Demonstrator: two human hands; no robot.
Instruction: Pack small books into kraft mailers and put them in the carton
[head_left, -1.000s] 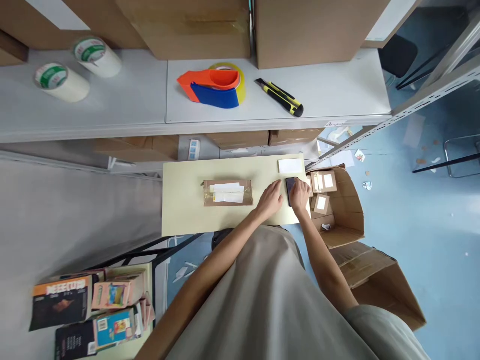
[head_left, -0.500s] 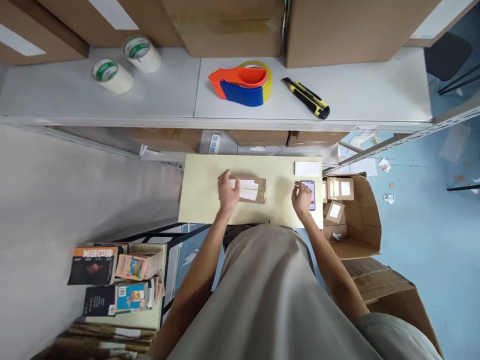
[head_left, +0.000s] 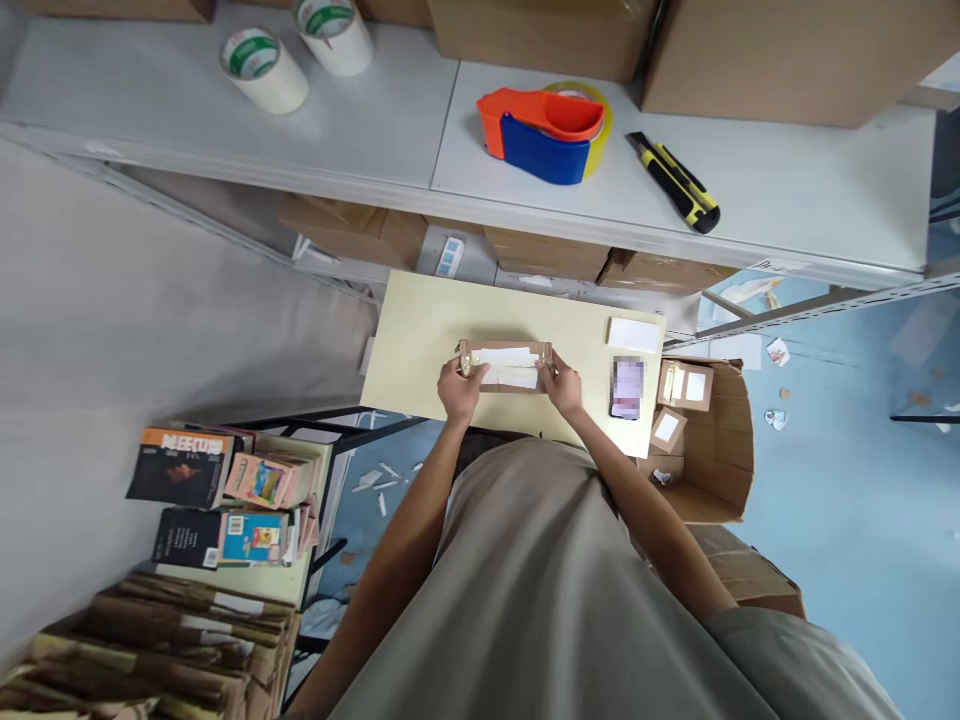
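Note:
A small brown cardboard parcel [head_left: 507,385] with white labels and clear tape at its ends is held over the pale yellow tabletop [head_left: 420,310]. My left hand [head_left: 460,388] grips its left end, thumb on top. At its right end, my right hand [head_left: 562,385] grips it the same way. To the right of my right hand lies a phone [head_left: 627,387], its screen lit. Above the phone on the tabletop sits a white stack of labels or paper [head_left: 634,333].
A grey shelf [head_left: 375,140] beyond the table bears tape rolls [head_left: 274,80], an orange and blue tape dispenser [head_left: 544,130], a box cutter [head_left: 675,182] and large cartons. Right of the table, an open carton [head_left: 724,440] contains small parcels. Books [head_left: 180,470] are stacked at lower left.
My right hand has moved left from beside the phone to the parcel's right end. Both hands now grip the parcel. The camera view has shifted and tilted.

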